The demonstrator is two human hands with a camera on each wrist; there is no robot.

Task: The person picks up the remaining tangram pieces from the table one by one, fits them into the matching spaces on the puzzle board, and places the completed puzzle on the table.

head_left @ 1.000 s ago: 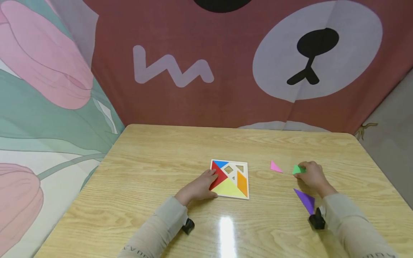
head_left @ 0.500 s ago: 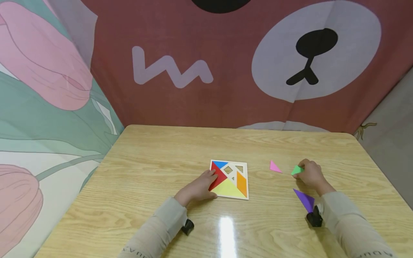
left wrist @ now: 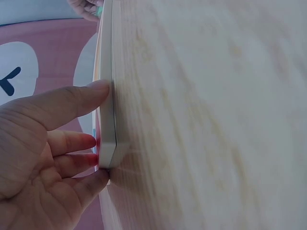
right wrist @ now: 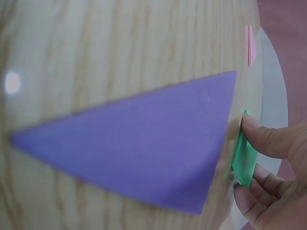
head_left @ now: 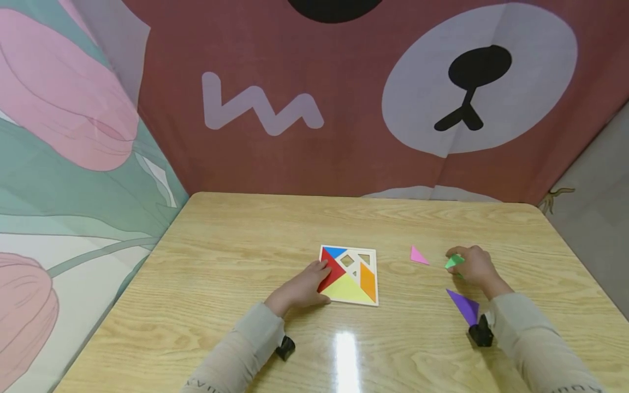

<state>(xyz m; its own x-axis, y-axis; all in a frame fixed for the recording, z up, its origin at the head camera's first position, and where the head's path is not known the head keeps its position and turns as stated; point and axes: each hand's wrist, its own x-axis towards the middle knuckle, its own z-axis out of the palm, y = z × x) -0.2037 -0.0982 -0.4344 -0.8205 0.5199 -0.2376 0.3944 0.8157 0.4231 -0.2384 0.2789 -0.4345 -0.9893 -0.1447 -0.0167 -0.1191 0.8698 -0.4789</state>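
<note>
In the head view, my left hand (head_left: 306, 284) holds a white tangram board (head_left: 374, 252) at its left near corner, fingers over the red triangle (head_left: 330, 268). The left wrist view has the thumb at the edge of the board (left wrist: 106, 110). Blue, yellow and orange pieces lie in the board, beside several cut-out openings. My right hand (head_left: 474, 264) pinches a small green tangram piece (head_left: 453, 261) between thumb and fingers, tilted close over the table (right wrist: 245, 160). Nearer my right wrist lies a purple triangle (head_left: 464, 307); a pink triangle (head_left: 418, 256) lies left of the right hand.
The wooden table (head_left: 236, 234) reaches back to a brown bear-print cloth (head_left: 344, 158). A floral cloth (head_left: 73, 180) hangs along the left side. Black wrist cameras sit under both sleeves, the right camera (head_left: 480, 332) right beside the purple triangle.
The right hand has turned the green piece in its fingers, which now lies tilted with the fingertips in front of it. The left hand and board stay in place.
</note>
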